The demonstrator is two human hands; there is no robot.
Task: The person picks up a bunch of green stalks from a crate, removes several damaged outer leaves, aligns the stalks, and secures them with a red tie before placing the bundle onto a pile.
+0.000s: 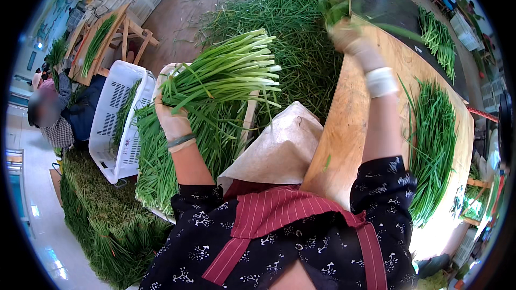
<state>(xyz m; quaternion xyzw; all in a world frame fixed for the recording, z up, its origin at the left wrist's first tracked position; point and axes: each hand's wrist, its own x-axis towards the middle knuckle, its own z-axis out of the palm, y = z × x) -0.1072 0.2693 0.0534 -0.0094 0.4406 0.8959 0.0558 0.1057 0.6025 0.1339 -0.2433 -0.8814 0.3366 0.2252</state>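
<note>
While a bunch of green stalks (231, 67) is gripped in the left hand (173, 120), pale ends to the right, above a heap of greens (164, 169), the right hand (345, 37) is blurred near the far end of the wooden tabletop (338, 139); green blades (336, 9) are seen at its fingers, but whether they are gripped cannot be told. A leafy pile (434, 139) is laid along the tabletop's right side.

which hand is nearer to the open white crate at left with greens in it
Left. The left hand, gripping a bunch of greens, is just right of the open white crate; the right hand is much farther off, near the far end of the wooden table.
</note>
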